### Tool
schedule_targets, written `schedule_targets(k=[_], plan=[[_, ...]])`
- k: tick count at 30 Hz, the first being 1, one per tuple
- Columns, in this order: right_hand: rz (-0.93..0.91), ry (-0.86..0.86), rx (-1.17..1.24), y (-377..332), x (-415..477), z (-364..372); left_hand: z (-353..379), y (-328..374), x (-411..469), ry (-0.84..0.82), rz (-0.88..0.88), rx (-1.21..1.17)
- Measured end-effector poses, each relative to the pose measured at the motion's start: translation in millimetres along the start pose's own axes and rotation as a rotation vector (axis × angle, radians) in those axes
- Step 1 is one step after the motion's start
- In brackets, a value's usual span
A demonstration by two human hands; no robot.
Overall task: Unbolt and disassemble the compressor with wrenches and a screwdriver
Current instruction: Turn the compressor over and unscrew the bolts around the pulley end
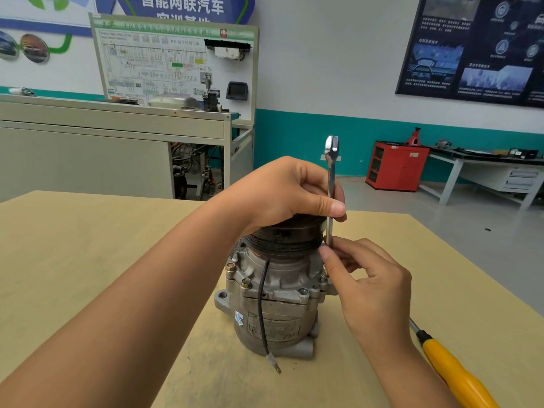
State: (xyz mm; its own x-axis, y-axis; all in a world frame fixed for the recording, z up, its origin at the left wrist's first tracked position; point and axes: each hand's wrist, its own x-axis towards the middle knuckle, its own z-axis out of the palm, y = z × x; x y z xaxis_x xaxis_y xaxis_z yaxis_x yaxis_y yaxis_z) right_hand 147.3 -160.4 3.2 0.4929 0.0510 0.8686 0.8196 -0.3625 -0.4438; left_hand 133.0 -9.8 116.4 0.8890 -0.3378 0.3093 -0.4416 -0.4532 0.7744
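A grey metal compressor (276,295) stands upright on the wooden table (88,245), black pulley on top, a black wire (262,307) hanging down its front. My left hand (282,192) rests on the pulley and pinches the shaft of a silver wrench (331,172) that stands almost vertical, open jaw up. My right hand (368,287) pinches the wrench's lower part beside the pulley, at the compressor's right side. The wrench's bottom end is hidden behind my right fingers, near a bolt (324,273) on the right flange. Two bolts (245,282) show on the left flange.
A screwdriver with a yellow handle (453,372) lies on the table at the right, near my right wrist. Beyond the table stand a grey cabinet (88,142), a wiring display board (173,63), a red cabinet (397,166) and a workbench (485,169).
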Motion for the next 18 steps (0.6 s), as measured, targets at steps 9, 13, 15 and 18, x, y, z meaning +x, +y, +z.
schedule_targets(k=[9,13,15,18], plan=[[0.213,-0.088,0.162,-5.0,1.3,-1.8,4.3,4.6,-0.5,-0.006,-0.005,0.056],[0.372,-0.167,0.379,-3.5,5.4,-1.5,3.2,3.7,-0.3,-0.103,-0.011,0.039],[0.437,-0.182,0.486,-4.0,7.3,-1.2,2.5,3.5,-0.3,-0.132,-0.010,0.017],[0.441,-0.215,0.489,-4.6,6.6,-1.3,2.3,2.9,0.6,-0.105,-0.014,0.006]])
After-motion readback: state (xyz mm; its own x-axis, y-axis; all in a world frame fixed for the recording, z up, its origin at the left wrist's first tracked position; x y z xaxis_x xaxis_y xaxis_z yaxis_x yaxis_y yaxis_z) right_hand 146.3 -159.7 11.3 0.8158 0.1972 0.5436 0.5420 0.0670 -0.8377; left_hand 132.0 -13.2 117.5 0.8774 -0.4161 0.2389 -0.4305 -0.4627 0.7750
